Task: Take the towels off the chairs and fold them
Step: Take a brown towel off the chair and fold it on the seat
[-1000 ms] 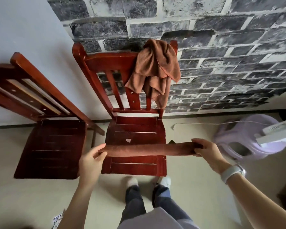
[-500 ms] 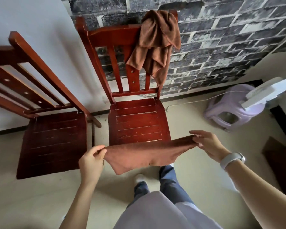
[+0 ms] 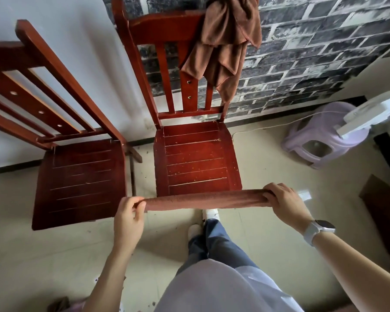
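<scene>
My left hand [image 3: 128, 218] and right hand [image 3: 285, 202] each pinch an end of a brown towel [image 3: 206, 200] stretched flat between my curled fingers, while a second towel [image 3: 223, 41] hangs on the chair back [image 3: 167, 25] beyond them.

Two chairs side by side against the wall, left chair [image 3: 77, 176], right chair [image 3: 196, 158], bunched towel [image 3: 225, 41] over its backrest, stretched towel [image 3: 207, 200] before its seat, stool [image 3: 322, 136] right.

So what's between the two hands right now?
In the head view, only the brown towel spans from left hand to right hand, pulled taut in front of the right chair's seat.
</scene>
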A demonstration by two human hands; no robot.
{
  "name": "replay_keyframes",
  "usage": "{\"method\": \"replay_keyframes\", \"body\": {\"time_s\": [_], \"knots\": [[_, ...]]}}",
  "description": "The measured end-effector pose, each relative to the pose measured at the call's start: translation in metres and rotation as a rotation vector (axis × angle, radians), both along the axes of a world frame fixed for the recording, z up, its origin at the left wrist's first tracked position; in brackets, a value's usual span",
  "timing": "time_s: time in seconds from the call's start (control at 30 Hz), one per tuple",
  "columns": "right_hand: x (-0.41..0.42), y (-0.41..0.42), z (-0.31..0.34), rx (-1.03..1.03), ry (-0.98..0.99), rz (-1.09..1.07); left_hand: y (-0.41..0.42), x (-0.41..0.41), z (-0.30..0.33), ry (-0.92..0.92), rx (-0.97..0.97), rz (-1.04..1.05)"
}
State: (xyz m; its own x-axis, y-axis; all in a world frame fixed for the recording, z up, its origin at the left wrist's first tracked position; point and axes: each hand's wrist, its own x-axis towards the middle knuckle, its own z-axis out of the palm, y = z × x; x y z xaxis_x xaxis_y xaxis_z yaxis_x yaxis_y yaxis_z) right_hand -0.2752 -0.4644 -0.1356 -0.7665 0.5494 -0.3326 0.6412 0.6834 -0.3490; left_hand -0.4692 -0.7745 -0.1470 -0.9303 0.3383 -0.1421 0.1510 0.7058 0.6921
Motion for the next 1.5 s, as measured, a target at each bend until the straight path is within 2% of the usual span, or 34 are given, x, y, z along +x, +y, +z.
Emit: {"method": "replay_keyframes", "body": {"time_s": [0.13,0.3,0.47,0.67,0.87,1.07,1.27,1.37,1.5], "knots": [[-0.02,0.017,-0.004,0.051,0.087,-0.049,0.02,-0.026,-0.007,0.029,0.017,0.03],[-0.085,0.06,-0.034,0.069,0.083,-0.02,0.069,-0.082,-0.033,0.008,0.024,0.126],[-0.161,0.112,-0.091,0.052,0.072,-0.072,0.118,-0.15,-0.086,0.02,-0.014,0.158],[-0.247,0.159,-0.169,-0.09,0.14,-0.278,0.163,-0.224,-0.174,0.041,-0.164,0.188],[-0.293,0.182,-0.227,-0.18,0.141,-0.425,0.201,-0.263,-0.23,-0.087,-0.005,0.381],[-0.238,0.16,-0.274,-0.305,0.013,-0.487,0.177,-0.199,-0.261,-0.257,-0.126,0.35],[-0.132,0.095,-0.294,-0.374,-0.224,-0.651,0.123,-0.076,-0.289,-0.467,-0.3,0.523],[-0.093,0.065,-0.307,-0.422,-0.33,-0.745,0.11,-0.041,-0.294,-0.485,-0.331,0.605],[-0.075,0.044,-0.321,-0.425,-0.282,-0.884,0.106,-0.027,-0.298,-0.53,-0.308,0.631]]}}
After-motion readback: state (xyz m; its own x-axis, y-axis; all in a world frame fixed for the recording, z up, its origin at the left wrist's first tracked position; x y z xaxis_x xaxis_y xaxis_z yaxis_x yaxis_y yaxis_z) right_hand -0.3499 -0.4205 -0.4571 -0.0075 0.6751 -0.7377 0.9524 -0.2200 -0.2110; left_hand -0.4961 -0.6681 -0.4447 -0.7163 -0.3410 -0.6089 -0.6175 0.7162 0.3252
